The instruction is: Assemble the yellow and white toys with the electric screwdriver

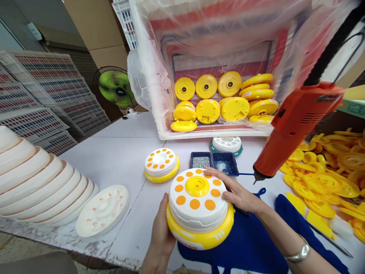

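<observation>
1. Clock reading taken from the worker's side, 12 pointing away from the body.
2. Left hand [162, 226]: half-open and curved, grasping the round white-and-yellow unit [196, 215] along its rim from 8 to 9 o'clock. I cannot see most of the fingers; the unit hides them.
3. Right hand [239, 194]: also grasping the unit, opened wide. Fingertips lie on the white top at about 1 o'clock; the thumb presses near its edge at 3.
4. Writing: red lettering [186, 245] on the yellow base at about 7 o'clock, too small for me to read. White stripes show at 5. A marking on the orange power driver [302, 129], off at 2 o'clock, is blurred. The label on the hub of the green fan [110, 85], at 11, is likewise unreadable.
5. Position: the unit sits directly between both hands, orange dots uppermost, ringing a yellow centre disc [197, 186]. Blue cloth [248, 247] shows beneath and beside it, from 3 to 6 o'clock.
6. A similar unit [161, 165] stands apart at 10 to 11.
</observation>
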